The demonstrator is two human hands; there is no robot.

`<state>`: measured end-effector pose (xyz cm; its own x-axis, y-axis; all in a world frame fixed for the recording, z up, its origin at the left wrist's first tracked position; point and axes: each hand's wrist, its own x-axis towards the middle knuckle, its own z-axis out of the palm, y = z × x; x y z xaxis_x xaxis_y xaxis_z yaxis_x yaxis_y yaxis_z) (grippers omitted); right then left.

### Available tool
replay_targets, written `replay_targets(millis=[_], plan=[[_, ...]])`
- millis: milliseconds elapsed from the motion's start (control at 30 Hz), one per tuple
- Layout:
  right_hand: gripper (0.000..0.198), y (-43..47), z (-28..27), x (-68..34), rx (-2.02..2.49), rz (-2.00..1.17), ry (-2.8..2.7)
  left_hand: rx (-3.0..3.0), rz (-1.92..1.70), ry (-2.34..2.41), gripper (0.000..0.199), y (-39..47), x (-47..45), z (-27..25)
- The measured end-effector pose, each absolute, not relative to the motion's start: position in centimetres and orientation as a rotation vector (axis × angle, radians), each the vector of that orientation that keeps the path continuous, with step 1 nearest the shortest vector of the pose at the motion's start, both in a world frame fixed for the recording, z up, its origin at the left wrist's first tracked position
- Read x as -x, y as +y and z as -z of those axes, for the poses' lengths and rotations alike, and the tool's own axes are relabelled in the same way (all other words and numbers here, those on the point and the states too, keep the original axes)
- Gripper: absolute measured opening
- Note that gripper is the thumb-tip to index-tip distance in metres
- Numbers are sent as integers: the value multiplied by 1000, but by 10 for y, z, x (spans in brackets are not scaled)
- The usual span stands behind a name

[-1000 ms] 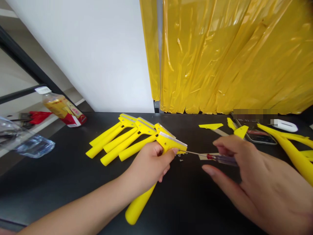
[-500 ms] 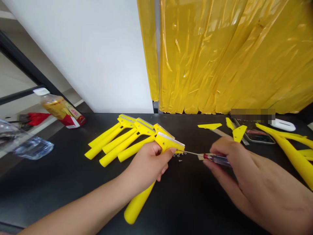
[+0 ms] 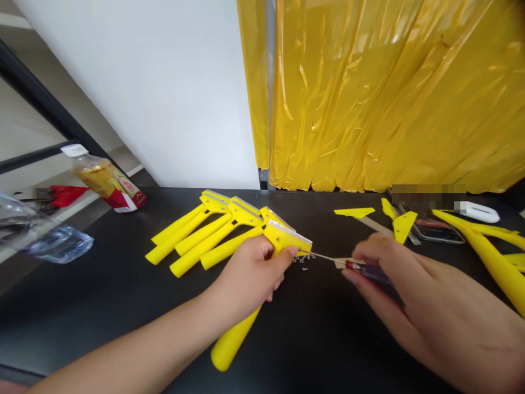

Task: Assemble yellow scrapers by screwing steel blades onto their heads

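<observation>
A scraper (image 3: 282, 237) was held over the table (image 3: 102, 295) by the left hand (image 3: 252, 271), its head met by a screwdriver (image 3: 353, 266) gripped in the right hand (image 3: 429, 298). Other scrapers (image 3: 205, 241) were laid nearby. The bottle's (image 3: 100, 178) red-and-yellow label was printed too small to be read.

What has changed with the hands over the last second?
The right hand has closed on the screwdriver: its thumb, held off the handle a second ago, has moved up against the front of it. Nothing was let go. The left hand still grips the scraper, with the screwdriver's shaft still reaching its head; the other scrapers lie as they were.
</observation>
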<state>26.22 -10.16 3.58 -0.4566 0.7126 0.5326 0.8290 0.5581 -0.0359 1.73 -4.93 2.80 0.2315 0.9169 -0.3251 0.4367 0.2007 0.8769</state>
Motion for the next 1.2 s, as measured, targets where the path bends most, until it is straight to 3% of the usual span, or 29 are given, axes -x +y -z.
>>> replay_targets(millis=[600, 800, 967, 1067, 1200], plan=[[40, -97, -33, -259, 1205, 313, -2430, -1518, -595, 1418, 41, -53, -14, -25], [45, -100, -26, -255, 1405, -18, -2242, -1633, -628, 1439, 43, -54, -13, -27], [23, -92, -24, -261, 1305, 108, -2338, -1569, -727, 1356, 46, -52, -8, -24], [27, -86, -23, -267, 1267, 183, -2349, -1489, -802, 1334, 43, -47, -6, -25], [10, -78, -9, -267, 1361, -65, -2345, -1301, -953, 1194, 28, -43, -11, -31]])
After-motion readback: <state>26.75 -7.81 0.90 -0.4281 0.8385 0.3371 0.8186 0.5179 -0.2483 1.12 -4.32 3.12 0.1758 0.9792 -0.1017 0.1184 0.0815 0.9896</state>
